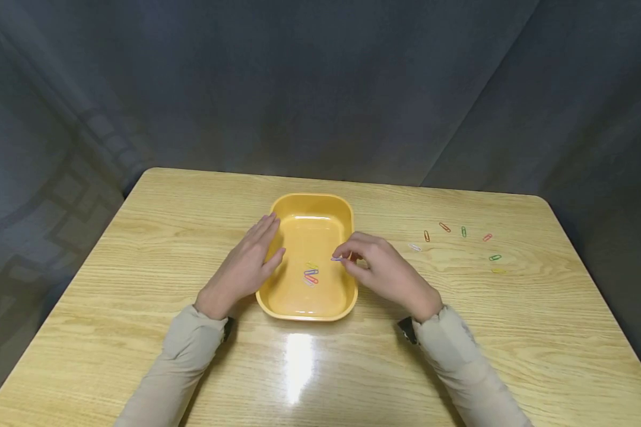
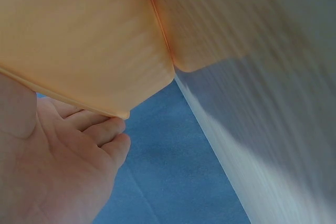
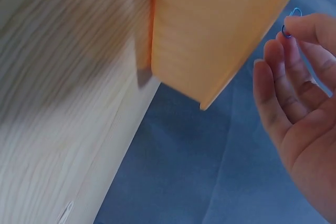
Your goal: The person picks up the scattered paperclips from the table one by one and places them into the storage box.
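Observation:
A yellow plastic tray [image 1: 305, 310] sits at the middle of the table. Inside it lie several paper clips, among them a blue paper clip [image 1: 311, 272] and a red paper clip [image 1: 312, 279]. My left hand [image 1: 248, 258] rests along the tray's left rim with its fingers extended; in the left wrist view the fingers [image 2: 105, 129] touch the rim from outside. Over the tray's right side, my right hand [image 1: 384, 267] pinches another blue paper clip [image 3: 295, 12] between thumb and fingertips, above the rim.
On the right part of the wooden table [image 1: 459, 332] lie several loose paper clips, including a white paper clip [image 1: 415, 247], a green paper clip [image 1: 494, 258] and a yellow paper clip [image 1: 498, 271]. Dark curtains [image 1: 299, 89] hang behind the table.

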Demonstrator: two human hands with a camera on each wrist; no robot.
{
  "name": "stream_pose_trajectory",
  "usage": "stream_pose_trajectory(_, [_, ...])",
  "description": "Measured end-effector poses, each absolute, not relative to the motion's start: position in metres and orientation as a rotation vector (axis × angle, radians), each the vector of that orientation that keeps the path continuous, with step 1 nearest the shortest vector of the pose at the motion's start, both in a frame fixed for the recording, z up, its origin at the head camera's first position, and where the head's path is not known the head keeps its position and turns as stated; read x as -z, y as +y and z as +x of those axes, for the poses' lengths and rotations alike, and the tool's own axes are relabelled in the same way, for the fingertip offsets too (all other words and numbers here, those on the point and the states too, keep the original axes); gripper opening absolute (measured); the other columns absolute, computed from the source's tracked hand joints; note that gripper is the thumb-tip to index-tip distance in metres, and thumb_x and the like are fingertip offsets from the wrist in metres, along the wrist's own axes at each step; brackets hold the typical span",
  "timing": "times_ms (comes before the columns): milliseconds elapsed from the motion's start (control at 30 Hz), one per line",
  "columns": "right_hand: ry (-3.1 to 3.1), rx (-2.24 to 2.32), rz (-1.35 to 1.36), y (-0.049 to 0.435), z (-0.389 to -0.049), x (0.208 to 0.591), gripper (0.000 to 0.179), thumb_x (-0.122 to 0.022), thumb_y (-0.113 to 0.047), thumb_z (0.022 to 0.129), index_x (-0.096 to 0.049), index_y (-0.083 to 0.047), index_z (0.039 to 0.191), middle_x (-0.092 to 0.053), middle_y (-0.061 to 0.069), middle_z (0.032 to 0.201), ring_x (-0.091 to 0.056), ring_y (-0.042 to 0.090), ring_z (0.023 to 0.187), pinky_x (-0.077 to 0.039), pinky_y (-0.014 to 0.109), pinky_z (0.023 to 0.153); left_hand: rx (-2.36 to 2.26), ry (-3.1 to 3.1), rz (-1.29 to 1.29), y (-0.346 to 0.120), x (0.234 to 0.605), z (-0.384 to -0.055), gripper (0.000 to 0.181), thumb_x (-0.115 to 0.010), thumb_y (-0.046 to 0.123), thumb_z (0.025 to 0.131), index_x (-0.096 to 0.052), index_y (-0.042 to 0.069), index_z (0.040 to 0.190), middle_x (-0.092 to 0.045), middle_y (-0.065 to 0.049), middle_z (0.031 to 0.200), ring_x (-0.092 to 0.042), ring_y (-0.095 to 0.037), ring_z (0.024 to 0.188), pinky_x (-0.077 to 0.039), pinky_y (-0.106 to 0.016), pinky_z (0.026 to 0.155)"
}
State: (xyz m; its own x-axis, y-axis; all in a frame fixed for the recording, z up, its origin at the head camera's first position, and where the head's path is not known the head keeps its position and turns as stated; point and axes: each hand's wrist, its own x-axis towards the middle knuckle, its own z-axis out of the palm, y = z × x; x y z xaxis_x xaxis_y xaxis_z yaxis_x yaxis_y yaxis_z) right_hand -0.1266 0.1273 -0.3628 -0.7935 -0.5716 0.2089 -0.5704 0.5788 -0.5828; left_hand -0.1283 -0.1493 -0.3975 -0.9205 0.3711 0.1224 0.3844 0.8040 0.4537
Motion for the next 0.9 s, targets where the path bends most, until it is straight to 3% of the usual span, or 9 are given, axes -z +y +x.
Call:
stream_pose_trajectory(267, [2.757, 0.988, -1.064, 0.113, -0.128, 0.369, 0.016, -0.063, -0.003, 0.092, -0.073, -0.009, 0.104, -0.069, 0.000, 0.095, -0.062, 0.011, 0.086, -0.060, 0.032, 0.078, 0.756, -2.959, -0.613, -0.149, 0.397, -0.128, 0.064, -0.049, 0.029, 0.104, -0.028, -0.007, 0.152, -0.021, -0.021, 0.164, -0.020, -0.036, 0.153, -0.020, -0.051, 0.127])
stream_pose_trajectory(500, [2.745, 0.931, -1.110, 0.105, -0.130, 0.377, 0.016, -0.063, -0.003, 0.091, -0.073, -0.008, 0.103, -0.069, -0.001, 0.095, -0.062, 0.009, 0.086, -0.058, 0.024, 0.079, 0.745, -2.953, -0.612, -0.148, 0.398, -0.129, 0.064, -0.049, 0.029, 0.103, -0.029, -0.007, 0.152, -0.022, -0.021, 0.163, -0.022, -0.037, 0.152, -0.021, -0.051, 0.127])
stream_pose_trajectory(900, [2.766, 0.800, -1.126, 0.093, -0.132, 0.384, 0.013, -0.065, -0.008, 0.093, -0.074, -0.007, 0.102, -0.070, 0.000, 0.095, -0.062, 0.010, 0.083, -0.057, 0.024, 0.077, 0.760, -2.950, -0.609, -0.149, 0.398, -0.128, 0.063, -0.049, 0.029, 0.103, -0.030, -0.007, 0.152, -0.023, -0.021, 0.163, -0.022, -0.037, 0.152, -0.022, -0.050, 0.127])
